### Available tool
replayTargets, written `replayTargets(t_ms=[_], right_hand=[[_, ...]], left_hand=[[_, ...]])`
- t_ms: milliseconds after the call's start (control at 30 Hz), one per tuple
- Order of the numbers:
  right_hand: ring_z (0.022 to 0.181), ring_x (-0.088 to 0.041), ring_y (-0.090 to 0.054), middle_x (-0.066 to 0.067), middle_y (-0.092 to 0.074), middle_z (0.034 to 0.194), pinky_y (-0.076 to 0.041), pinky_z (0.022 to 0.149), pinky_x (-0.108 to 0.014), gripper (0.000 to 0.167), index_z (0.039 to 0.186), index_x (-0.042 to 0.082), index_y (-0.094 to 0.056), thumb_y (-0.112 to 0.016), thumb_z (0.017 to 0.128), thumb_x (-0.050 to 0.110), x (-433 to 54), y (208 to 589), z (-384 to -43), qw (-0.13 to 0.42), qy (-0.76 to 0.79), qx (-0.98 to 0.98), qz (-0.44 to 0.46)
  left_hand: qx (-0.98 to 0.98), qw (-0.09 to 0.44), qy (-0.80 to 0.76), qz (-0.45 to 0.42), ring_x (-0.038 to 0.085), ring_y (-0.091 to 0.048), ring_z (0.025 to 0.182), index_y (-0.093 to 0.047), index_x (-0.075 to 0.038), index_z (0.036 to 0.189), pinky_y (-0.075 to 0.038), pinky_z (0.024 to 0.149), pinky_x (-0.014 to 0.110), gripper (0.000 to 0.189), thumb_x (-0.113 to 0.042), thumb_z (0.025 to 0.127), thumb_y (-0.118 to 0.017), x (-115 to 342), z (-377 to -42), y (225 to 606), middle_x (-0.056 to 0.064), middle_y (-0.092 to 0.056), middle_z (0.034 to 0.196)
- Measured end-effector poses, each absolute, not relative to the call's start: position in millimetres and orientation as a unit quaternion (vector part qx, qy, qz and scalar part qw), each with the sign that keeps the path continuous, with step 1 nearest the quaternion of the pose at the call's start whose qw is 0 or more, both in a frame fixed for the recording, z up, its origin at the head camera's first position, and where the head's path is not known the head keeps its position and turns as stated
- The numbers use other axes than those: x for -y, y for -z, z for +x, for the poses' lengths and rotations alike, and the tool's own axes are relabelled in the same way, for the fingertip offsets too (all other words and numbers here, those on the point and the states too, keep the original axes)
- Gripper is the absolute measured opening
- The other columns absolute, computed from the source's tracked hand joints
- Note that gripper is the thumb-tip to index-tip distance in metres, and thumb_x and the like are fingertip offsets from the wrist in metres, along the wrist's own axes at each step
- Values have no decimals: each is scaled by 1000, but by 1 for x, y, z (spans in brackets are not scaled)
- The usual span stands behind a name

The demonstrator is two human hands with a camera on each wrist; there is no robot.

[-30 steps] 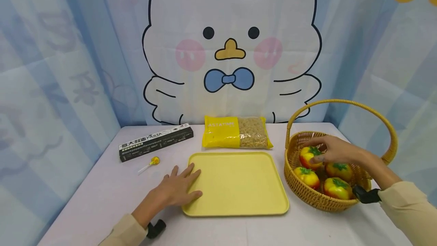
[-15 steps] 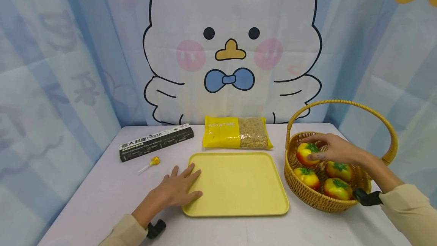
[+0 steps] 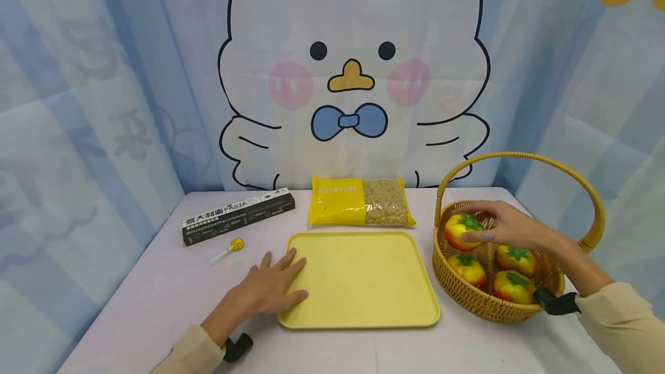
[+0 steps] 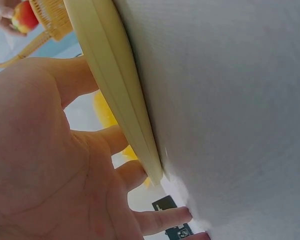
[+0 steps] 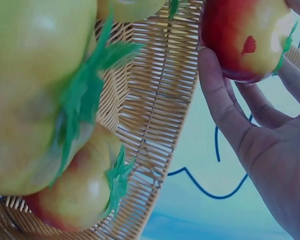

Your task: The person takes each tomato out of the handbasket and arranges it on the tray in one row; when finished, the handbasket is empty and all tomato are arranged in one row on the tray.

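Note:
My right hand grips a yellow-red tomato with a green leafy top, fingers and thumb around it. It is held above the left back part of a wicker basket with an arched handle. Several similar tomatoes lie in the basket, one nearest the front. In the right wrist view the held tomato is raised near the basket wall. My left hand rests with spread fingers on the left edge of a yellow tray. In the left wrist view its fingers touch the tray's rim.
A yellow pasta bag lies behind the tray. To the left are a black-and-white pasta box and a yellow lollipop. The basket handle arches over the right arm's side. A printed curtain stands behind the table.
My right hand has lifted the tomato slightly and shifted it left toward the basket's left rim. The left hand and the tray have stayed in place.

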State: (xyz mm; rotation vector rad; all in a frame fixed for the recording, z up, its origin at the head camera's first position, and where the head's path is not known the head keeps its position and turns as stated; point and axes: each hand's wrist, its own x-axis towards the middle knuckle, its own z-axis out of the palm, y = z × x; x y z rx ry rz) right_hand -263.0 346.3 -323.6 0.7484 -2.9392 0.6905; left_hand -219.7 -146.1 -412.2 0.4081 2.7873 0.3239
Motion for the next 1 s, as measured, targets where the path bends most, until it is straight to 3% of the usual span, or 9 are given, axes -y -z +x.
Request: replayTargets(t_ms=[133, 300, 400, 700, 1000], right_hand=[[104, -12, -63, -8, -72, 132, -56, 84, -33, 53, 138, 15, -69, -84, 91, 33, -341, 323, -262, 14, -228, 944, 238], [112, -24, -68, -8, -73, 135, -58, 92, -43, 53, 139, 16, -69, -82, 92, 35, -332, 322, -262, 10, -234, 943, 236], [113, -24, -66, -8, -72, 135, -57, 94, -47, 54, 140, 18, -68, -82, 92, 40, -328, 321, -262, 5, -228, 948, 223], [108, -20, -64, -6, -71, 129, -57, 86, -34, 56, 140, 19, -68, -82, 92, 43, -313, 320, -261, 2, -230, 950, 213], [109, -20, -66, -7, -72, 125, -63, 90, -38, 58, 143, 15, -65, -81, 93, 40, -296, 319, -261, -5, -250, 941, 229]], left_hand=[[-972, 152, -113, 142, 61, -21, 158, -39, -24, 165, -25, 122, 80, 75, -60, 102, -58, 147, -221, 413, 9, -23, 179], [-972, 153, -113, 141, 61, -20, 158, -39, -25, 165, -24, 122, 80, 75, -61, 102, -58, 147, -221, 414, 8, -23, 179], [-971, 153, -114, 141, 61, -20, 158, -39, -25, 165, -24, 123, 80, 75, -61, 102, -58, 146, -221, 414, 9, -22, 179], [-971, 157, -114, 139, 61, -20, 158, -39, -25, 165, -24, 123, 80, 76, -61, 102, -58, 147, -222, 413, 8, -22, 179], [-970, 157, -118, 141, 61, -20, 158, -39, -25, 165, -24, 123, 80, 75, -61, 102, -58, 146, -222, 413, 8, -22, 179]])
